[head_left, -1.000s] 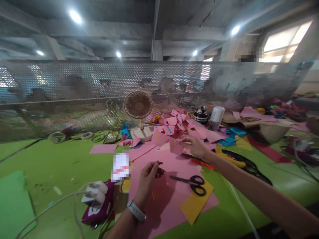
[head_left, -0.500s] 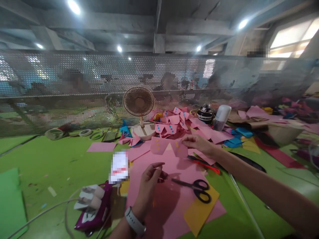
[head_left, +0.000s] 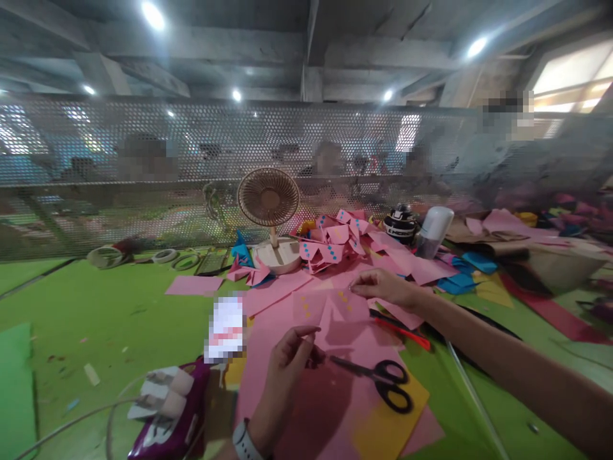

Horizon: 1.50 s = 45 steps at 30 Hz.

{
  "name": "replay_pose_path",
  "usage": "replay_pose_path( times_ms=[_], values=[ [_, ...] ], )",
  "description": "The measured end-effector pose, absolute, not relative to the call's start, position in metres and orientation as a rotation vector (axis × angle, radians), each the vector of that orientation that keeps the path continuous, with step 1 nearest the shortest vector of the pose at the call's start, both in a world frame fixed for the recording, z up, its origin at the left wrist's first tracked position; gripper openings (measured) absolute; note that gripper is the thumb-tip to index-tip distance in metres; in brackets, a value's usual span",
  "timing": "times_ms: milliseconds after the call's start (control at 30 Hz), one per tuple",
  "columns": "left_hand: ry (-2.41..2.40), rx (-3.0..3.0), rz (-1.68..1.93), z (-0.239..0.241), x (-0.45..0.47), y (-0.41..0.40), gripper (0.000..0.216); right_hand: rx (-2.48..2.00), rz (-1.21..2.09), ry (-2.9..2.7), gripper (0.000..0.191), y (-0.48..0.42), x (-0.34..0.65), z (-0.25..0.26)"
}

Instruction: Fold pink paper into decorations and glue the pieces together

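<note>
A pink paper cutout (head_left: 309,308) with a notch in its lower edge and yellow dots on both halves sits low over a large pink sheet (head_left: 268,338). At its upper right edge the fingers of my right hand (head_left: 383,287) are pinched together; the exact contact is blurred. My left hand (head_left: 292,358) hovers over the sheet below the cutout. Its fingers are loosely curled, the index finger stretched out a little apart from the thumb, and nothing shows in them. Black-handled scissors (head_left: 371,372) lie just right of that hand, partly over yellow paper (head_left: 412,428).
Behind the cutout stand a heap of dotted pink cutouts (head_left: 330,246) and a small fan (head_left: 269,198). A purple pouch with white plugs (head_left: 167,399) lies at left. Red-handled scissors (head_left: 407,333) rest under my right forearm. A perforated metal screen (head_left: 182,153) closes off the back.
My right hand and the dotted pink cutout have come down, the cutout now closer to the large sheet. My left hand keeps nearly the same place and pose. The view has shifted slightly.
</note>
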<state>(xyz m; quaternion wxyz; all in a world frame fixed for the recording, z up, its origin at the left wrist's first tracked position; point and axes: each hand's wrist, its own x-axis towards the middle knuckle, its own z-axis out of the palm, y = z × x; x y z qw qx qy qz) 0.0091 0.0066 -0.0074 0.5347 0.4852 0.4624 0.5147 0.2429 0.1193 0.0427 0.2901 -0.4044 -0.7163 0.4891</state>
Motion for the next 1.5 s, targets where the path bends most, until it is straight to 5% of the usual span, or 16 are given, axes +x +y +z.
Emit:
replay_pose_path(
  times_ms=[133, 300, 467, 800, 1067, 1233, 1500],
  values=[
    [1.089, 1.204, 1.210, -0.007, 0.010, 0.005, 0.030, -1.103, 1.257, -1.817, 0.030, 0.142, 0.250, 0.055],
    [1.095, 1.203, 1.231, -0.006, 0.011, 0.006, 0.033, -1.345, 0.460, -1.549, 0.039, 0.209, 0.265, 0.093],
    [1.102, 1.243, 1.237, -0.005, 0.010, 0.008, 0.032, -1.459, 0.175, -1.537, 0.037, 0.247, 0.278, 0.100],
    [1.091, 1.276, 1.217, -0.004, 0.010, 0.005, 0.026, -1.390, 0.012, -2.182, 0.026, 0.161, 0.286, 0.033],
    [1.195, 1.385, 1.353, 0.000, -0.003, 0.011, 0.030, -1.014, 0.463, -2.735, 0.040, 0.052, 0.249, 0.015],
    [1.511, 2.240, 0.802, -0.023, -0.002, 0.006, 0.046, -1.083, 0.351, -2.826, 0.073, 0.004, 0.238, -0.013],
    [1.604, 2.644, 0.311, -0.040, -0.001, 0.001, 0.063, -1.200, -0.082, -2.797, 0.047, 0.063, 0.250, -0.042]
  ],
)
